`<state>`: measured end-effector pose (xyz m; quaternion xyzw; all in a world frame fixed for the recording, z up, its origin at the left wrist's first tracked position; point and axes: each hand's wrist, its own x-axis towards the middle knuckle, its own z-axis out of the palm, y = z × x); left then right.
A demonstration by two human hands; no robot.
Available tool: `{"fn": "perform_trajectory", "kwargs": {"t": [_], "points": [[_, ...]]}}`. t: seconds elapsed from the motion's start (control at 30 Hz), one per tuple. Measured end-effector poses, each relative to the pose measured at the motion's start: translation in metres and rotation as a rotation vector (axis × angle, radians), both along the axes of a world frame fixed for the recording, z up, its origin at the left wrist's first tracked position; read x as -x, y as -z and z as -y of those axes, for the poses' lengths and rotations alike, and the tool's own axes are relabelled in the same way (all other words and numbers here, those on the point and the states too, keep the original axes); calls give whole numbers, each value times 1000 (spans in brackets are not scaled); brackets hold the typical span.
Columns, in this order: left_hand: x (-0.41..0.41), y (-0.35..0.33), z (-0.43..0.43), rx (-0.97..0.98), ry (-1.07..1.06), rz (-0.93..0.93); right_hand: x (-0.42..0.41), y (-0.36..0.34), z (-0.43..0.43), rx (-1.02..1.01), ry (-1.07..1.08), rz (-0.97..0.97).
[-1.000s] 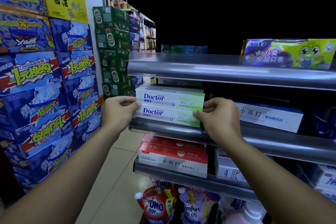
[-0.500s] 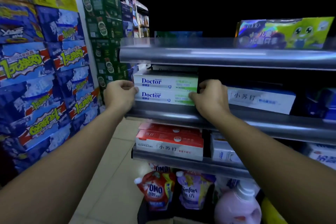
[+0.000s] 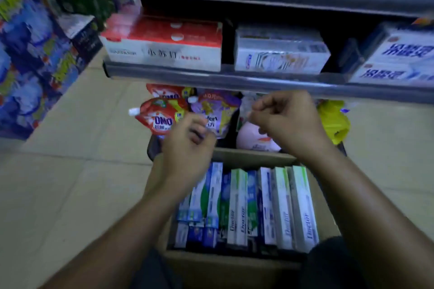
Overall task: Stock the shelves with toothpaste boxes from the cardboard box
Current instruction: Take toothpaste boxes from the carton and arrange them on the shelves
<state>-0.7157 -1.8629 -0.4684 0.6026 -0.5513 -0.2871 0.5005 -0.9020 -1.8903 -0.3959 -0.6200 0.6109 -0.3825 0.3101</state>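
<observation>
1. The cardboard box (image 3: 230, 267) sits open on the floor below the shelving; its brown walls are matte and plain.
2. The toothpaste boxes (image 3: 237, 206) stand packed on edge inside it, long slim cartons in white, green and blue, side by side in tight rows.
3. The left hand (image 3: 187, 145) hovers over the box's far left corner; its fingers are loosely bent, a gap shows at the palm, and it holds nothing.
4. The right hand (image 3: 288, 122) hangs above the far rim, just under the shelf rail (image 3: 234, 82); its fingers are curled into a loose fist, empty.
5. On that rounded grey metal shelf lie a flat red-and-white carton (image 3: 164, 44) and pale rectangular boxes (image 3: 279, 54), blurred.
6. Beyond the box stand glossy soft pouches (image 3: 162, 117), red and purple, with white spouts; the beige tiled floor (image 3: 70, 183) is smooth.
</observation>
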Motion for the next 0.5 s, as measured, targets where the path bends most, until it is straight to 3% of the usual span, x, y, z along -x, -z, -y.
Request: {"fn": "perform_trajectory", "kwargs": {"t": [0.1,0.17,0.23,0.37,0.5], "points": [[38,68,-32,-539,314,277,17,50,-6,-217,16,-54],[51,104,-52,-661,441,589,28,73,-9,-284,11,-99],[59,129,-68,-673,455,785,36,86,-9,-314,-25,-179],[71,156,-82,-778,453,860,43,96,-1,-352,-57,-265],[77,159,-76,-804,388,826,48,104,4,-432,-70,-198]]}}
